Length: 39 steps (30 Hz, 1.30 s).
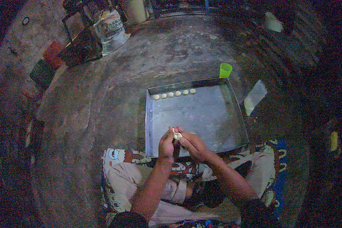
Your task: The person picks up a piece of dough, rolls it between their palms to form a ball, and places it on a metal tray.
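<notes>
Between the fingertips of both hands is a small piece of pale dough (177,135), held over the near side of a shallow metal tray (197,114). My left hand (166,144) pinches it from the left, fingers closed. From the other side my right hand (192,144) grips it, its fingers partly hiding the piece. Along the tray's far left edge lies a row of several small round dough balls (170,94), set close to one another.
A bright green cup (225,70) stands at the tray's far right corner. To the right lies a pale flat packet (255,97). A white printed sack (111,32) and dark containers sit at the far left. My crossed legs rest on a patterned mat (113,155).
</notes>
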Each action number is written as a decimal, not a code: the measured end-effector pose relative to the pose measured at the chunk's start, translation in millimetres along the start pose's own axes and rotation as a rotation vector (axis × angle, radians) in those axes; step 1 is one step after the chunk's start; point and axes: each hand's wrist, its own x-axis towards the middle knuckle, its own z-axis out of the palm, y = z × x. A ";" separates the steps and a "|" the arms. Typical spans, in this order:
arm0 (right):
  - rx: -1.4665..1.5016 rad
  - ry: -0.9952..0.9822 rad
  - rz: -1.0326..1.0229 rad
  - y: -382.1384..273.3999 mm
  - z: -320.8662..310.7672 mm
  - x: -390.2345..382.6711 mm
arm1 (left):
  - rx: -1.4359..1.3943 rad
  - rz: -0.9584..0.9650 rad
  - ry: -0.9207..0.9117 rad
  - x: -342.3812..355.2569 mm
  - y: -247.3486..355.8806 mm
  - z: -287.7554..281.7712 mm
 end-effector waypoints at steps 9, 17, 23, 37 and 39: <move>0.483 -0.049 0.517 8.4 8.8 14.7 | 0.398 0.022 -0.327 -5.7 20.9 -8.1; 0.241 0.237 0.498 0.8 17.9 20.5 | 0.593 0.353 -0.488 5.6 17.3 -2.1; -0.048 0.269 0.118 12.7 29.7 25.1 | 0.572 0.405 -0.374 9.1 13.2 -5.4; 0.775 0.212 0.602 13.6 82.6 21.7 | 0.438 0.202 -0.082 -11.6 40.9 -47.5; 0.854 0.251 0.564 11.7 89.8 19.7 | 0.484 0.219 -0.169 -16.6 46.1 -53.6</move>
